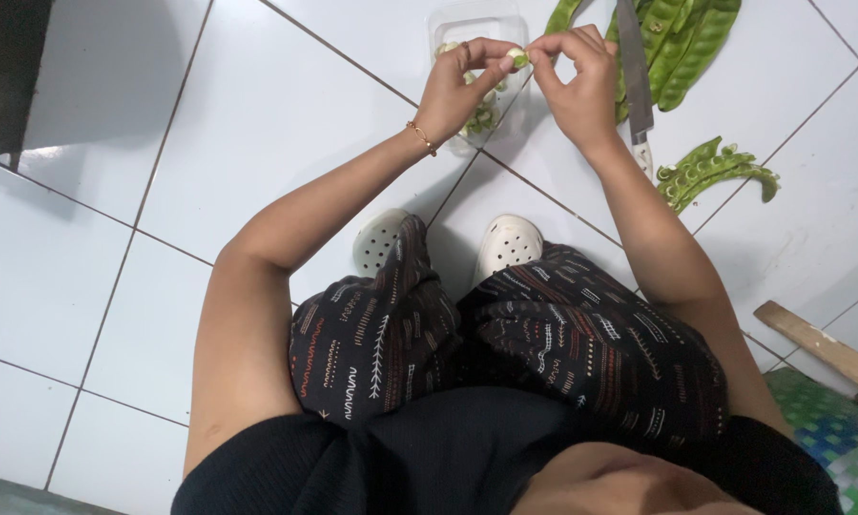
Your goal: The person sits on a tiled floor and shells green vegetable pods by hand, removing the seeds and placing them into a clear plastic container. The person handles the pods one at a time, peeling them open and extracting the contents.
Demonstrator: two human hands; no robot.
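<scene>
The person squats on a floor (114,238) of large white glossy tiles with thin dark joints. The left hand (462,81) and the right hand (577,76) meet above a clear plastic container (476,19), and the fingertips of both are pinched on one small pale green bean (517,58). Long green pods (682,38) and a knife (636,76) lie on the tiles beside the right hand; opened pods (710,172) lie nearer. A wooden stick (820,348) rests at the right edge.
</scene>
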